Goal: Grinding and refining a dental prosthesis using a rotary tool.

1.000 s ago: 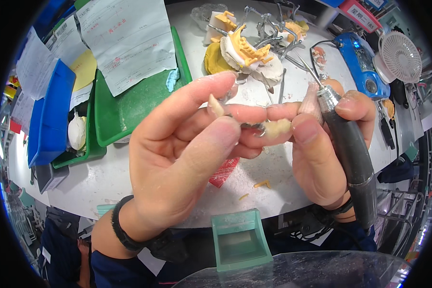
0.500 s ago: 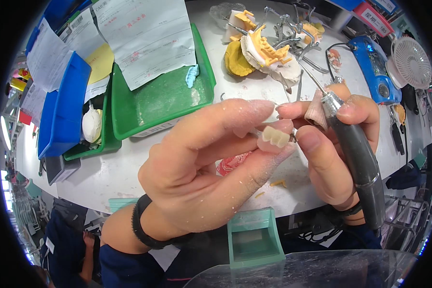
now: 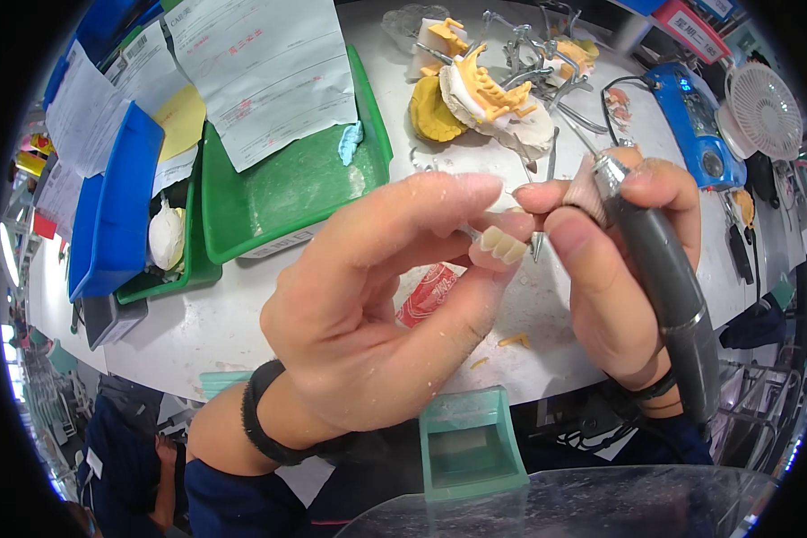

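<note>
Between the thumb and fingers of my left hand (image 3: 368,296) is a small partial denture (image 3: 502,247), with cream teeth on a pink base. My right hand (image 3: 610,314) grips a dark rotary handpiece (image 3: 663,269) with a silver collar, its thin shank slanting up and away to the left. A beige finger wrap (image 3: 585,193) covers part of a right finger. The right thumb and a fingertip sit just right of the denture, close to each other; whether they pinch anything is unclear. White dust speckles the left hand.
Dental casts with orange wax (image 3: 493,94) and metal articulators (image 3: 542,67) stand at the back. Left are a green tray (image 3: 278,211), blue bin (image 3: 121,206) and papers (image 3: 260,81). A blue control unit (image 3: 690,125) and fan (image 3: 762,108) stand right. A red packet (image 3: 429,294) lies below; a green drawer (image 3: 471,489) juts out nearest.
The denture has moved slightly left and tilted in my left fingers. My right thumb and fingertip have drawn a little apart from it, the handpiece still held. The whole view has shifted slightly.
</note>
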Action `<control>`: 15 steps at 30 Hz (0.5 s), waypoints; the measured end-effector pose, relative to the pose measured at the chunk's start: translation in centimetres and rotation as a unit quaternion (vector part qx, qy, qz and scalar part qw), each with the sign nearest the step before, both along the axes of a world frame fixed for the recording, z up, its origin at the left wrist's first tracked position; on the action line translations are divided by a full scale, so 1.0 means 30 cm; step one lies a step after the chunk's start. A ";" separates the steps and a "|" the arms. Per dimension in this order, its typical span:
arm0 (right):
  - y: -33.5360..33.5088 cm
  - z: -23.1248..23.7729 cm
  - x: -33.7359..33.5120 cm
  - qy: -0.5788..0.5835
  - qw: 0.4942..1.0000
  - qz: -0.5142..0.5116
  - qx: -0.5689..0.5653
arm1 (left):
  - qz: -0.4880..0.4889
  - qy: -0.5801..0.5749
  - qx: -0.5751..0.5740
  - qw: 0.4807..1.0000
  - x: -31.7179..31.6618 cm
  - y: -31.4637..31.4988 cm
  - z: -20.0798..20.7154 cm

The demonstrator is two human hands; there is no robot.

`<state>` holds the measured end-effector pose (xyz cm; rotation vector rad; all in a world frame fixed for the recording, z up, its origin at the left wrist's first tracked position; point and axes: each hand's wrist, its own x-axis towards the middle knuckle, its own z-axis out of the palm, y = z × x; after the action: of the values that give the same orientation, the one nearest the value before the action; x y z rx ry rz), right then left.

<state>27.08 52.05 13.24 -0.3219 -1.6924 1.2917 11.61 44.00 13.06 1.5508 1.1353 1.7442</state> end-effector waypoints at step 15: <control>-0.003 0.013 0.007 -0.020 0.995 0.091 0.042 | 0.147 0.390 0.172 0.893 -0.046 0.027 -0.039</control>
<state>27.30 51.97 13.63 -0.1469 -1.8385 1.3493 10.23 44.83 11.89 2.5518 1.5437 1.5831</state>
